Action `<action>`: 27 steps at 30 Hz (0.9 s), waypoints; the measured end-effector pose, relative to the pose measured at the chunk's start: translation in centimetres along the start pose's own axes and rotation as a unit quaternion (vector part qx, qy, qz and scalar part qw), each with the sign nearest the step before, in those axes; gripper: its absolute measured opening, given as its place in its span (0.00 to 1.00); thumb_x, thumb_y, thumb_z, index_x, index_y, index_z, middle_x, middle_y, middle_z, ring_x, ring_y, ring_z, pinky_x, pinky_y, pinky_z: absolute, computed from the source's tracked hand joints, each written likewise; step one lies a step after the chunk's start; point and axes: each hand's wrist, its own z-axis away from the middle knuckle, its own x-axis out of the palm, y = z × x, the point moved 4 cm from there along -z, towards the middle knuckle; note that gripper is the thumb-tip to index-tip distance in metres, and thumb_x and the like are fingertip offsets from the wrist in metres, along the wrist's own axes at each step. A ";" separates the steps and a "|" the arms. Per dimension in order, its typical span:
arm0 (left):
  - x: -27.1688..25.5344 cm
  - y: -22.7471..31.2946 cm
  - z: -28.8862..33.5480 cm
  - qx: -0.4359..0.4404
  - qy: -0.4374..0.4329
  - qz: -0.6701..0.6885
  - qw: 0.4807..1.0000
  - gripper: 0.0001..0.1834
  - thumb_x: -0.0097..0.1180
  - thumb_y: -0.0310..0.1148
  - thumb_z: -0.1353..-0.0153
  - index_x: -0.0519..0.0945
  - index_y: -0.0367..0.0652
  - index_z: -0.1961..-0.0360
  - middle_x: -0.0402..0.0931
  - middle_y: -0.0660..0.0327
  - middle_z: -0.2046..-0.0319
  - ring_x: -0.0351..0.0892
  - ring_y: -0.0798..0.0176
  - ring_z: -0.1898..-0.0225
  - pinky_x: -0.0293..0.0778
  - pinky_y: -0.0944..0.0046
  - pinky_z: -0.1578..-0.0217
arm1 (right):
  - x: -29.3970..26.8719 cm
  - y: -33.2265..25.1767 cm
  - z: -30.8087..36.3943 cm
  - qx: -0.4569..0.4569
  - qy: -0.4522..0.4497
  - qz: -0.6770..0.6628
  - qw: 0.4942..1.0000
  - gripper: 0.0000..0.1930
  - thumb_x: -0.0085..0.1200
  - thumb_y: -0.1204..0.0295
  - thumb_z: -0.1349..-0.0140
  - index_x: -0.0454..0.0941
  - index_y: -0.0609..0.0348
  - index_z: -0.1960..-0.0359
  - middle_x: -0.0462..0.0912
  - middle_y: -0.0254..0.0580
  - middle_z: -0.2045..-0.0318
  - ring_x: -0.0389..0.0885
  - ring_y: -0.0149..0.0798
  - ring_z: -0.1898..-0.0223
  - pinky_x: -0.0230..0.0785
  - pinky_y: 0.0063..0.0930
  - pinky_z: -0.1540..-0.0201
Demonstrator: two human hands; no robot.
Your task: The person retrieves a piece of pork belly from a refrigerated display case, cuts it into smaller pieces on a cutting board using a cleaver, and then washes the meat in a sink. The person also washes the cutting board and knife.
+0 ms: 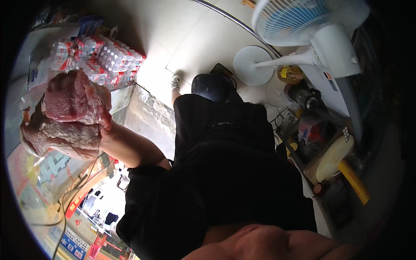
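At the left, my left hand (105,96) is raised, closed on a large piece of raw meat (73,104). The piece is red on its upper part and paler, with a fatty or skin-like layer, on its lower part. Most of the hand is hidden behind the meat, with only a little of it showing at the right edge. My left forearm (130,145) comes out of a black sleeve toward it. My right hand does not show.
Shrink-wrapped packs of bottles (115,56) are stacked beyond the meat. A white fan (333,52) on a round base (252,65) stands at the upper right. Along the right side lie a jar (290,74), a pale oval board (333,159) and a yellow strip-shaped object (353,182).
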 end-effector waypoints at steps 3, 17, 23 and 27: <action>-8.7 6.8 -1.5 0.038 0.100 0.060 0.992 0.21 0.56 0.45 0.40 0.71 0.39 0.56 0.70 0.58 0.58 0.69 0.62 0.55 0.64 0.61 0.47 | 1.3 -7.3 2.9 0.009 0.146 -0.067 0.987 0.16 0.58 0.60 0.48 0.81 0.65 0.71 0.83 0.58 0.73 0.83 0.58 0.64 0.72 0.47 0.65; -21.8 12.6 -12.0 -0.229 0.044 -0.013 0.972 0.23 0.58 0.46 0.42 0.69 0.43 0.52 0.71 0.56 0.58 0.71 0.57 0.55 0.67 0.57 0.49 | 11.4 -42.7 24.6 0.083 0.257 -0.447 0.853 0.27 0.59 0.66 0.42 0.68 0.60 0.42 0.80 0.56 0.58 0.82 0.55 0.62 0.80 0.43 0.70; -19.2 7.8 -9.5 -0.371 -0.046 0.014 0.927 0.24 0.59 0.47 0.43 0.68 0.45 0.51 0.71 0.56 0.57 0.71 0.55 0.55 0.68 0.56 0.50 | 20.8 -52.0 26.0 0.062 0.249 -0.546 0.798 0.22 0.58 0.63 0.42 0.73 0.63 0.51 0.82 0.61 0.63 0.84 0.57 0.68 0.77 0.47 0.66; -16.1 5.8 -4.1 -0.450 -0.118 0.009 0.885 0.25 0.59 0.47 0.44 0.68 0.46 0.50 0.71 0.55 0.57 0.72 0.53 0.55 0.69 0.55 0.51 | 22.5 -59.2 30.4 0.057 0.238 -0.501 0.830 0.18 0.56 0.61 0.41 0.75 0.55 0.51 0.81 0.57 0.55 0.78 0.58 0.50 0.70 0.49 0.48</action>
